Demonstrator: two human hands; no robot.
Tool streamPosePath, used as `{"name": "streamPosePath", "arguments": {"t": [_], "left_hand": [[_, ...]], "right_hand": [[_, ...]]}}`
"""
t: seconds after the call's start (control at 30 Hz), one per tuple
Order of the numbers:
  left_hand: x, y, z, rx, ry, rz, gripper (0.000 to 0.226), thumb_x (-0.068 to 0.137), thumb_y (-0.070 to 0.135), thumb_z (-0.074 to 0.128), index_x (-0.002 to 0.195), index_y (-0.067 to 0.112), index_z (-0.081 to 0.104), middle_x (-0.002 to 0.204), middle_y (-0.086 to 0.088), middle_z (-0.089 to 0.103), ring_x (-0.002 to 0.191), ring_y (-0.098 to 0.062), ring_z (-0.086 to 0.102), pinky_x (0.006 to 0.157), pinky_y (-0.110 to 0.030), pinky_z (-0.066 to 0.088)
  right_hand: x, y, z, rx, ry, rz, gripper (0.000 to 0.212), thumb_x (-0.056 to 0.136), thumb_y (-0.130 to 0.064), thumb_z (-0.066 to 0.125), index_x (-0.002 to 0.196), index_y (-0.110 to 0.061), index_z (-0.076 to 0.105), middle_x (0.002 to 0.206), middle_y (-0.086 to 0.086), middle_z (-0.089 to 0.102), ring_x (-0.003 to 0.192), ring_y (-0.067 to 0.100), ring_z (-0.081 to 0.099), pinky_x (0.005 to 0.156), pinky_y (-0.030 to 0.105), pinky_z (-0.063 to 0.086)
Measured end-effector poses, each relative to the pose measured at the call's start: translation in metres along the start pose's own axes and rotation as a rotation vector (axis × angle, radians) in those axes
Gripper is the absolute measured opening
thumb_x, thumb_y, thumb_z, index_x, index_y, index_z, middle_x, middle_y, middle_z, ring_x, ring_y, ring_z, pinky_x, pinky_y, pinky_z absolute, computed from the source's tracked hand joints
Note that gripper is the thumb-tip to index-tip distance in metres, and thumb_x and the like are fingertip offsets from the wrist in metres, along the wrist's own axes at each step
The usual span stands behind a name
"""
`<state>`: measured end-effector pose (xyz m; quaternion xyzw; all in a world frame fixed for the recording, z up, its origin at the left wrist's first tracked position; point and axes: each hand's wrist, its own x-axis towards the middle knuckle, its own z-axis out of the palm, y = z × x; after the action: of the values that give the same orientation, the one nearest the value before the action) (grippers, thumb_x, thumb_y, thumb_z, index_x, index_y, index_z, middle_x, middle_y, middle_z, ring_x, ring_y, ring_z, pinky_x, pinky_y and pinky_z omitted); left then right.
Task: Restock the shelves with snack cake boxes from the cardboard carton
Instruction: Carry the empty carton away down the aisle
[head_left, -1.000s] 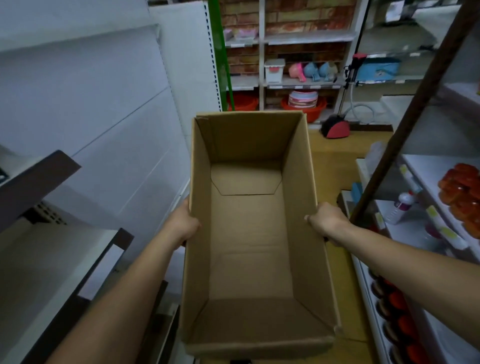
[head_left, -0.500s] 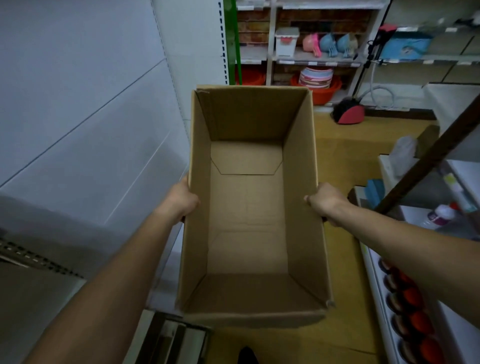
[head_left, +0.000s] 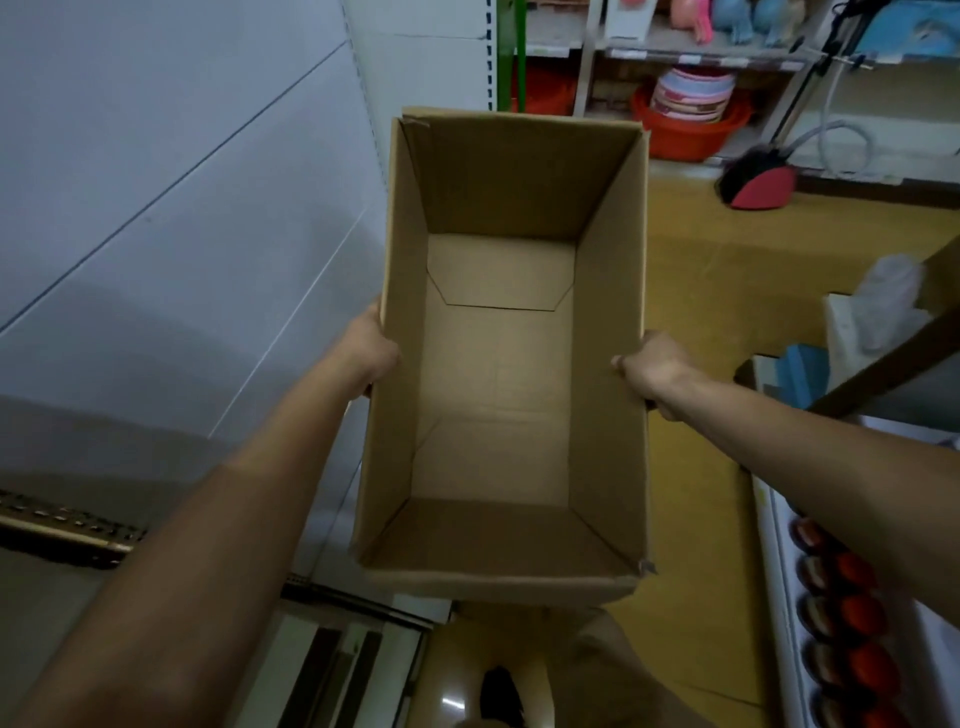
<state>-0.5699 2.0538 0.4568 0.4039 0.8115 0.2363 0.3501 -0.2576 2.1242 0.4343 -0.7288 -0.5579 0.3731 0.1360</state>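
Observation:
I hold an open brown cardboard carton (head_left: 608, 447) out in front of me above the aisle floor. Its inside is bare, with no snack cake boxes in it. My left hand (head_left: 370, 352) grips the carton's left wall from outside. My right hand (head_left: 655, 368) grips the right wall, thumb over the rim. No snack cake boxes show anywhere I can identify.
A white shelf unit (head_left: 156, 234) runs along the left. On the right, a low white shelf holds a row of red and dark round packs (head_left: 841, 613). Far shelves hold a red basin (head_left: 685, 130) with plates, and a red dustpan (head_left: 756, 184) lies on the yellow floor.
The view has tilted further downward and the carton sits lower over the floor. Both hands keep the same grip on its walls. My legs and shoe have come into view below.

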Motion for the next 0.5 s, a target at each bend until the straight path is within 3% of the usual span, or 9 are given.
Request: {"name": "streamPosePath", "arguments": {"t": [0.17, 0.3, 0.37, 0.5], "left_hand": [[0.033, 0.002, -0.001, 0.048, 0.026, -0.034, 0.068, 0.096, -0.004, 0.051, 0.153, 0.027, 0.035, 0.126, -0.017, 0.062, 0.106, -0.041, 0.064, 0.082, -0.056, 0.061], [0.069, 0.007, 0.002, 0.053, 0.028, -0.069, 0.066, 0.096, -0.005, 0.05, 0.153, 0.026, 0.036, 0.124, -0.009, 0.06, 0.108, -0.036, 0.062, 0.078, -0.046, 0.06], [0.089, 0.01, 0.006, 0.017, 0.045, -0.086, 0.069, 0.097, -0.009, 0.05, 0.155, 0.024, 0.034, 0.122, -0.006, 0.057, 0.103, -0.028, 0.059, 0.067, -0.036, 0.054], [0.124, 0.008, 0.011, 0.036, 0.076, -0.13, 0.072, 0.096, -0.008, 0.051, 0.158, 0.023, 0.029, 0.116, -0.005, 0.054, 0.094, -0.026, 0.059, 0.068, -0.04, 0.054]], "right_hand": [[0.048, -0.016, 0.018, -0.043, -0.055, -0.027, 0.017, 0.1, -0.025, 0.06, 0.109, -0.01, 0.057, 0.108, 0.015, 0.065, 0.089, 0.036, 0.067, 0.073, 0.047, 0.063], [0.093, -0.029, 0.033, -0.088, -0.096, -0.055, 0.014, 0.101, -0.024, 0.059, 0.105, -0.011, 0.059, 0.1, 0.014, 0.065, 0.087, 0.038, 0.068, 0.055, 0.034, 0.05], [0.115, -0.035, 0.043, -0.068, -0.125, -0.058, 0.013, 0.1, -0.022, 0.058, 0.105, -0.01, 0.062, 0.101, 0.016, 0.068, 0.086, 0.04, 0.069, 0.058, 0.036, 0.052], [0.161, -0.047, 0.067, -0.067, -0.167, -0.063, 0.028, 0.098, -0.022, 0.061, 0.12, -0.006, 0.064, 0.115, 0.016, 0.068, 0.096, 0.041, 0.068, 0.081, 0.052, 0.062]]}}
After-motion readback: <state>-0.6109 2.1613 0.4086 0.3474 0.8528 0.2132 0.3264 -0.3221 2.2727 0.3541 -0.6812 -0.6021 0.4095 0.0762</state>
